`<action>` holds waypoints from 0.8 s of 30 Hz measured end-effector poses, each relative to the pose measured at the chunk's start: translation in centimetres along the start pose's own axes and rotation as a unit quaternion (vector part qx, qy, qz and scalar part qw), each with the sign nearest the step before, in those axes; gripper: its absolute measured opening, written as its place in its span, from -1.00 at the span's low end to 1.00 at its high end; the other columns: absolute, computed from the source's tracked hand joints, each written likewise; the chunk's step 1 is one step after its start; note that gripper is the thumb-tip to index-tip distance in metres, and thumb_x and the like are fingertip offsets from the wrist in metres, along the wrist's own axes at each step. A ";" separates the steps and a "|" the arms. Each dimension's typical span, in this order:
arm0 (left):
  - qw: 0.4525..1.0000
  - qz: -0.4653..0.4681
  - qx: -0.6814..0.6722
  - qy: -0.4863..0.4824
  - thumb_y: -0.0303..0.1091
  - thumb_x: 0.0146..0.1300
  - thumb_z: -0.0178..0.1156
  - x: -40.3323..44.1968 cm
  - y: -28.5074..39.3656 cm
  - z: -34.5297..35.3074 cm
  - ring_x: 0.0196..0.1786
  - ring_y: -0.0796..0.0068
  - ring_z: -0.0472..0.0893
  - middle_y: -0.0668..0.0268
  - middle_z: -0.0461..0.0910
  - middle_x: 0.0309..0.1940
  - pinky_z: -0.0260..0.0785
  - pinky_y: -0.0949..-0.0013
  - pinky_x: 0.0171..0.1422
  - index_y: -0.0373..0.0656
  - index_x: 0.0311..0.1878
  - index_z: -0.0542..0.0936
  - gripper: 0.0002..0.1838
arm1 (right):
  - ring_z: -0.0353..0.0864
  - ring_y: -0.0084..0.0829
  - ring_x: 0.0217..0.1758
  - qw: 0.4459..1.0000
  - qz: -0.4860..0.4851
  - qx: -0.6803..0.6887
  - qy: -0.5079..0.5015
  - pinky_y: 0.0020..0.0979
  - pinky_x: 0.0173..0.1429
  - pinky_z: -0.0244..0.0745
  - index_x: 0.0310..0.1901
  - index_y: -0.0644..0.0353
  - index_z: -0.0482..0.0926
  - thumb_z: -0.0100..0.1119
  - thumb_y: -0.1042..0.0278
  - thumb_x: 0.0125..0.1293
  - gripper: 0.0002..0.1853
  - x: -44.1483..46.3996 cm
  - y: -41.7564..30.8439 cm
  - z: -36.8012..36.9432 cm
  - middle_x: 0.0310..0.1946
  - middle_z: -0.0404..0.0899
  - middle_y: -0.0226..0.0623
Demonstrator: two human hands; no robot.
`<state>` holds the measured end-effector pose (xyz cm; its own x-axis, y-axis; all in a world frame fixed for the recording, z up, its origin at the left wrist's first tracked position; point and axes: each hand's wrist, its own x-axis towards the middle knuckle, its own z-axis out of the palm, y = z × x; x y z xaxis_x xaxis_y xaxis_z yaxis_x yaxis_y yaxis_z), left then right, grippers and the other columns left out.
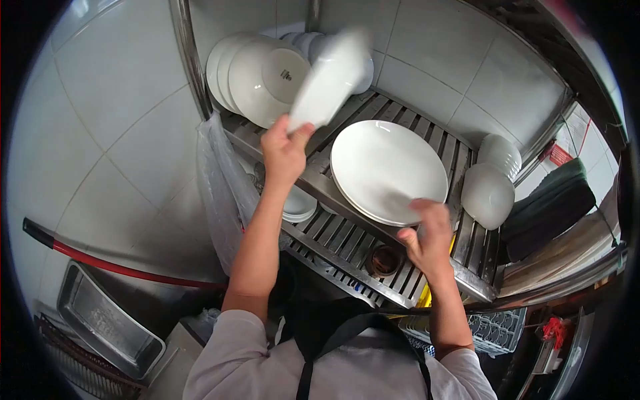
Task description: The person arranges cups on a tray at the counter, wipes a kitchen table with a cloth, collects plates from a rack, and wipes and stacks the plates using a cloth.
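Observation:
My left hand [285, 150] grips the lower end of a white dish [330, 80], thumb on one side and fingers on the other. The dish is raised and tilted on edge, its upper end blurred by motion. Two or more large white plates [387, 170] lie stacked on the slatted metal shelf [313, 175]. At their near right rim, my right hand [432, 240] has its thumb and fingers apart. Those fingers are smeared, and whether they touch the rim is unclear. Behind the held dish, several white plates [257, 80] stand on edge at the back left.
White bowls [490, 193] are nested at the shelf's right end. Dark cloths [550, 207] hang beyond them. A lower rack holds small plates [299, 205] and a brown bowl [384, 260]. At left are a plastic bag [223, 180], a red pole [133, 267] and a metal tray [110, 320].

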<state>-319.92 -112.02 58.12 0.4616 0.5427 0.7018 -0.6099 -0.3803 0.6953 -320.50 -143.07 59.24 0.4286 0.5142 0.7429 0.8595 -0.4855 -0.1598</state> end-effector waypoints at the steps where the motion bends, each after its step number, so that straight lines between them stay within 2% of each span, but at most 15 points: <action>1: 0.994 0.057 0.069 -0.067 -0.46 0.32 0.27 -0.4 1.8 -0.7 -0.21 0.39 0.66 0.31 0.73 -0.24 0.45 0.32 0.03 -0.21 -0.16 0.67 -0.92 | 0.52 -0.07 0.03 0.998 0.018 0.004 0.063 -0.08 0.20 0.37 -0.01 0.19 0.59 0.34 -0.06 0.23 -0.51 0.3 -0.4 -0.4 -0.05 0.57 -0.15; 3: 0.951 0.197 0.140 -0.194 -0.46 0.23 0.30 -0.4 4.5 -0.8 -0.22 0.43 0.67 0.34 0.72 -0.31 0.42 0.30 0.00 -0.13 -0.24 0.70 -0.94 | 0.52 -0.08 0.09 0.978 -0.041 -0.027 0.201 -0.05 0.26 0.34 0.02 0.18 0.60 0.40 0.07 0.17 -0.53 2.3 -0.5 -0.9 0.01 0.55 -0.12; 4: 0.915 0.281 0.141 -0.252 -0.46 0.17 0.31 -0.4 5.6 -0.2 -0.24 0.45 0.66 0.37 0.71 -0.34 0.40 0.30 -0.02 -0.09 -0.29 0.70 -0.94 | 0.52 -0.09 0.08 0.976 -0.062 -0.061 0.198 -0.05 0.25 0.34 0.00 0.17 0.61 0.41 0.16 0.14 -0.57 2.6 -0.6 -1.3 -0.01 0.55 -0.13; 5: 0.896 0.304 0.148 -0.289 -0.46 0.15 0.32 -0.8 6.5 0.4 -0.24 0.45 0.66 0.39 0.71 -0.34 0.40 0.31 -0.02 -0.08 -0.28 0.70 -0.92 | 0.52 -0.10 0.07 0.973 -0.083 -0.094 0.196 -0.05 0.24 0.34 -0.01 0.16 0.61 0.42 0.24 0.10 -0.59 3.0 -0.6 -1.8 -0.02 0.55 -0.14; 7: 0.851 0.349 0.160 -0.359 -0.45 0.11 0.33 -2.3 7.9 1.6 -0.23 0.45 0.66 0.42 0.72 -0.34 0.38 0.31 -0.01 -0.07 -0.26 0.71 -0.88 | 0.54 -0.14 -0.05 0.975 -0.104 -0.191 0.046 -0.07 0.13 0.37 -0.11 0.12 0.62 0.39 0.44 0.01 -0.66 2.9 -0.3 -3.0 -0.14 0.57 -0.20; 10: 0.855 0.365 0.150 -0.337 -0.39 0.11 0.35 -3.2 6.7 2.2 -0.10 0.44 0.66 0.42 0.72 -0.28 0.36 0.31 0.06 -0.05 -0.22 0.73 -0.85 | 0.51 -0.22 -0.24 0.991 -0.086 -0.101 0.013 -0.16 -0.06 0.33 -0.29 0.07 0.57 0.30 0.59 -0.15 -0.69 -0.3 1.7 -1.9 -0.35 0.52 -0.32; 11: 0.866 0.365 0.136 -0.314 -0.33 0.11 0.38 -2.8 6.1 1.6 0.10 0.36 0.61 0.32 0.67 0.02 0.37 0.23 0.19 -0.11 0.02 0.67 -0.64 | 0.48 -0.24 -0.28 0.991 -0.084 -0.097 0.029 -0.18 -0.10 0.30 -0.33 0.07 0.55 0.31 0.59 -0.14 -0.72 -0.7 1.7 -1.7 -0.39 0.49 -0.35; 12: 0.942 0.270 0.019 -0.200 -0.29 0.16 0.40 -2.8 5.2 1.7 0.13 0.34 0.56 0.24 0.57 0.14 0.33 0.20 0.26 -0.15 0.17 0.56 -0.51 | 0.46 -0.25 -0.32 0.991 -0.081 -0.092 0.045 -0.21 -0.15 0.27 -0.36 0.07 0.52 0.31 0.59 -0.13 -0.74 -0.9 1.5 -1.5 -0.43 0.47 -0.37; 13: 0.978 0.166 -0.098 -0.078 -0.25 0.20 0.41 -2.9 3.8 1.8 0.15 0.32 0.51 0.16 0.46 0.26 0.28 0.17 0.34 -0.19 0.31 0.44 -0.37 | 0.44 -0.27 -0.36 0.991 -0.079 -0.086 0.062 -0.23 -0.19 0.24 -0.40 0.06 0.50 0.32 0.58 -0.12 -0.75 -1.0 1.4 -1.2 -0.47 0.44 -0.40; 14: 0.994 0.087 0.013 0.062 -0.20 0.28 0.38 -2.2 0.0 0.4 0.22 0.30 0.42 0.11 0.31 0.36 0.23 0.16 0.41 -0.29 0.41 0.26 -0.25 | 0.44 -0.27 -0.35 0.992 -0.079 -0.082 0.056 -0.23 -0.18 0.25 -0.39 0.06 0.50 0.32 0.58 -0.13 -0.75 -1.2 1.4 -1.1 -0.46 0.45 -0.40; 15: 0.977 -0.047 -0.033 0.205 -0.23 0.34 0.33 -1.0 -1.3 0.2 0.26 0.34 0.36 0.13 0.33 0.31 0.22 0.21 0.39 -0.32 0.39 0.27 -0.32 | 0.45 -0.26 -0.34 0.993 -0.079 -0.080 0.048 -0.23 -0.17 0.26 -0.39 0.06 0.51 0.32 0.59 -0.13 -0.75 -1.6 1.4 -1.0 -0.45 0.46 -0.40; 17: 0.914 -0.151 -0.058 0.371 -0.29 0.38 0.29 1.5 -7.0 -1.4 0.18 0.36 0.43 0.15 0.43 0.16 0.27 0.26 0.33 -0.36 0.32 0.33 -0.43 | 0.45 -0.26 -0.34 0.993 -0.083 -0.079 0.035 -0.23 -0.16 0.27 -0.39 0.07 0.51 0.32 0.59 -0.13 -0.74 -1.8 1.5 -0.9 -0.44 0.46 -0.40; 20: 0.940 -0.186 -0.165 0.232 -0.34 0.39 0.28 3.3 -10.3 -3.5 0.11 0.39 0.49 0.20 0.53 0.06 0.30 0.28 0.30 -0.36 0.28 0.38 -0.50 | 0.46 -0.25 -0.33 0.994 -0.078 -0.076 0.024 -0.22 -0.15 0.28 -0.38 0.07 0.51 0.32 0.59 -0.13 -0.74 -1.8 1.6 -0.5 -0.44 0.46 -0.39; 23: 0.906 -0.222 -0.207 0.295 -0.34 0.37 0.31 4.4 -9.7 -2.5 0.09 0.41 0.54 0.26 0.61 0.01 0.30 0.33 0.31 -0.34 0.21 0.45 -0.56 | 0.46 -0.25 -0.31 0.994 -0.074 -0.078 0.012 -0.22 -0.14 0.28 -0.38 0.07 0.51 0.32 0.59 -0.14 -0.74 -1.6 1.5 -0.1 -0.42 0.46 -0.38; 24: 0.914 -0.201 -0.211 0.282 -0.34 0.36 0.32 4.4 -9.7 -2.3 0.11 0.41 0.53 0.25 0.61 0.03 0.29 0.33 0.32 -0.32 0.20 0.46 -0.57 | 0.46 -0.24 -0.29 0.994 -0.074 -0.077 0.005 -0.22 -0.14 0.28 -0.37 0.07 0.51 0.33 0.58 -0.14 -0.73 -1.6 1.5 0.0 -0.41 0.47 -0.37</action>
<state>-313.49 -104.20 54.13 0.3710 0.9198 0.1275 -0.7129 0.1941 0.6739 -319.86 -144.66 57.86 0.2977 0.5808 0.7577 0.8596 -0.5084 0.0520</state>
